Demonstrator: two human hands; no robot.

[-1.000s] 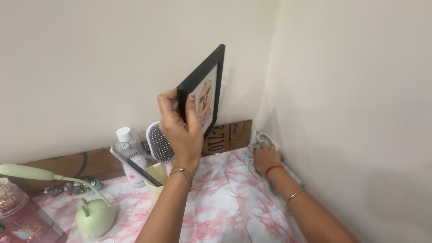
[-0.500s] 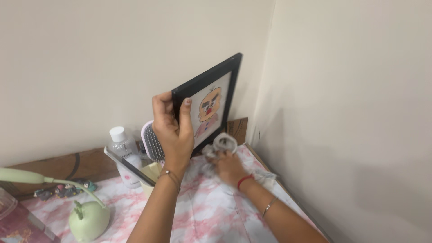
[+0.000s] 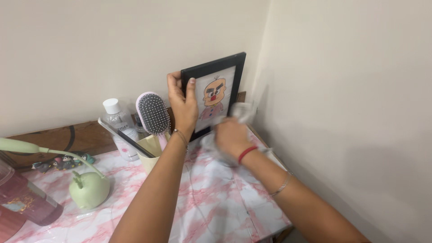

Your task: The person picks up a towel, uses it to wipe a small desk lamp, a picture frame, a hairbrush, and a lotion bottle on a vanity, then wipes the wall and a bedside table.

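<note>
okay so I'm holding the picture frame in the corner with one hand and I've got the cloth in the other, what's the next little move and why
Probably sweep the cloth across the glass of the picture frame. The left hand grips the frame's left edge and holds it upright and facing you, while the right hand has the cloth raised by the frame's lower right side. The cloth is blurred, so whether it touches the glass is unclear.

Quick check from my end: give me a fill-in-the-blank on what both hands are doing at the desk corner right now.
1. The left hand grips the black picture frame by its ____ edge.
2. The right hand holds a crumpled white ____ against the frame.
3. The hairbrush stands in a pale yellow ____.

Missing words: left; cloth; cup
</note>
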